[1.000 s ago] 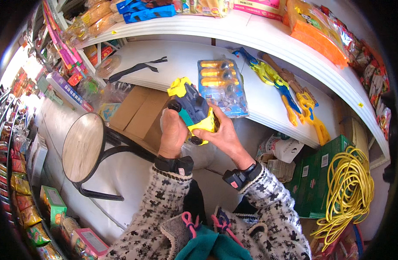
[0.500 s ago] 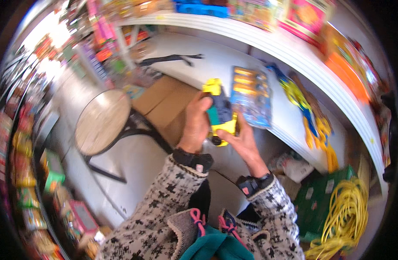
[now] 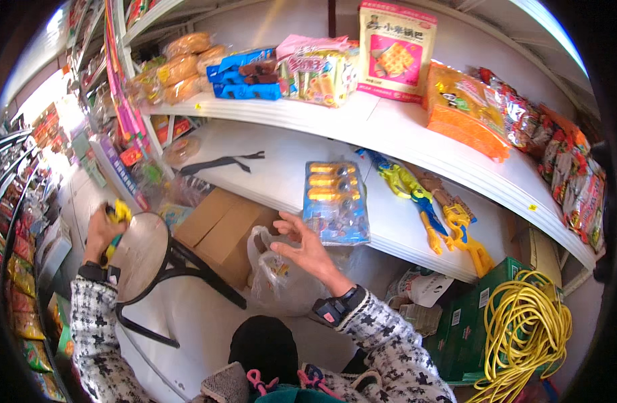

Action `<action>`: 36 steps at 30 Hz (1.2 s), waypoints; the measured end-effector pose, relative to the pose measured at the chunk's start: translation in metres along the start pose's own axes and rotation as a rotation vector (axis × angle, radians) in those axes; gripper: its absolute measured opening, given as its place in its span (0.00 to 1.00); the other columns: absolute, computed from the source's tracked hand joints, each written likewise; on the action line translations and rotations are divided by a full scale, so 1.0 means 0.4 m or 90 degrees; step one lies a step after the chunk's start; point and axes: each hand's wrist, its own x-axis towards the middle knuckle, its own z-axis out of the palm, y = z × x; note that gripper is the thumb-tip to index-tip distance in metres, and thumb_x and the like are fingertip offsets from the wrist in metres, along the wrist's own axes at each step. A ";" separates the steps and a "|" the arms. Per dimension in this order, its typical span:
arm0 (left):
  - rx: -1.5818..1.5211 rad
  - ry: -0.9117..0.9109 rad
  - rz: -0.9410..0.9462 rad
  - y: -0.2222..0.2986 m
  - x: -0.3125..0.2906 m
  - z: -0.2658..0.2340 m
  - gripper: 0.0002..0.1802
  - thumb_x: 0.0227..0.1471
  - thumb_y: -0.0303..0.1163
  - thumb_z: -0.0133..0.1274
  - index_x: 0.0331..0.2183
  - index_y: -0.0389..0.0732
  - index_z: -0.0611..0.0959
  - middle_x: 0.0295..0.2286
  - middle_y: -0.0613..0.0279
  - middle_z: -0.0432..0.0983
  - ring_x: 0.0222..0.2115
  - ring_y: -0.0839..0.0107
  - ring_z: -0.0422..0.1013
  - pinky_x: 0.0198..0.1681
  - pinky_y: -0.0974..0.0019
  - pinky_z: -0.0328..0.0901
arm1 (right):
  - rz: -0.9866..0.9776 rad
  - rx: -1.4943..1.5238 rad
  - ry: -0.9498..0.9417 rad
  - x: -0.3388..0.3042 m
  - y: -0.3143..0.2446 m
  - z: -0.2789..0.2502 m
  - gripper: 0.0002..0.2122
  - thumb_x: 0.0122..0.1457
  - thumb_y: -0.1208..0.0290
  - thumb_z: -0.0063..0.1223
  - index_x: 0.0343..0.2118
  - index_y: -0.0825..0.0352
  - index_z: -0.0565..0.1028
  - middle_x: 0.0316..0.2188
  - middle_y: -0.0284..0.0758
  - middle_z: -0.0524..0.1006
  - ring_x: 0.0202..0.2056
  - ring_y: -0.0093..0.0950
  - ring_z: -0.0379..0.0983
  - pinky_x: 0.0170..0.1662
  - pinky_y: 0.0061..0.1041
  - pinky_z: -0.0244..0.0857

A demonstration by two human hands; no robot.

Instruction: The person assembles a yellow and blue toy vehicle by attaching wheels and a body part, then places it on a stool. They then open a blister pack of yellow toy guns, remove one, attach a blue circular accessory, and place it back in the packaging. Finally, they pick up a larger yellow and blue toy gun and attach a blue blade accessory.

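Out to the left, my left hand [image 3: 101,232] is closed around a yellow and dark toy vehicle [image 3: 122,212], partly hidden by the fingers, above the round seat of a stool [image 3: 142,258]. My right hand [image 3: 307,250] is empty, with its fingers apart, near the shelf's front edge. Just below it, a translucent plastic bag [image 3: 276,285] stands beside a brown cardboard box [image 3: 214,228]. Behind the right hand, a clear-and-blue package of small yellow toys [image 3: 334,195] lies on the lower shelf.
On the lower shelf [image 3: 281,171] lie a black strap [image 3: 221,162] and yellow-blue toy figures [image 3: 416,188]. Bagged snacks [image 3: 396,57] line the upper shelf. A coiled yellow hose or cable [image 3: 523,329] hangs over green boxes [image 3: 460,329] at right. Goods racks [image 3: 19,269] stand at far left.
My left hand has carried the toy vehicle leftward to the stool. My right hand has let go of it and opened. The view has shifted, showing more of the upper shelf.
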 end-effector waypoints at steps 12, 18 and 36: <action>0.146 -0.130 0.001 -0.306 0.009 0.184 0.46 0.24 0.46 0.69 0.44 0.26 0.73 0.37 0.39 0.75 0.42 0.48 0.72 0.46 0.55 0.66 | 0.055 0.012 -0.073 -0.012 0.037 -0.015 0.30 0.55 0.68 0.62 0.59 0.64 0.62 0.48 0.37 0.73 0.50 0.28 0.68 0.54 0.31 0.65; -0.081 -0.281 0.049 -0.275 -0.030 0.147 0.36 0.31 0.42 0.70 0.41 0.34 0.75 0.32 0.52 0.76 0.33 0.57 0.71 0.41 0.56 0.66 | 0.070 -0.048 -0.108 -0.007 0.041 -0.019 0.31 0.53 0.69 0.62 0.60 0.62 0.62 0.49 0.35 0.72 0.49 0.27 0.68 0.53 0.30 0.64; -0.764 -0.089 0.114 0.526 -0.223 0.361 0.28 0.50 0.29 0.60 0.53 0.36 0.72 0.51 0.56 0.69 0.49 0.68 0.68 0.56 0.66 0.61 | 0.051 -0.648 0.384 0.031 0.168 -0.254 0.14 0.49 0.71 0.61 0.40 0.66 0.77 0.33 0.38 0.76 0.35 0.34 0.74 0.39 0.33 0.68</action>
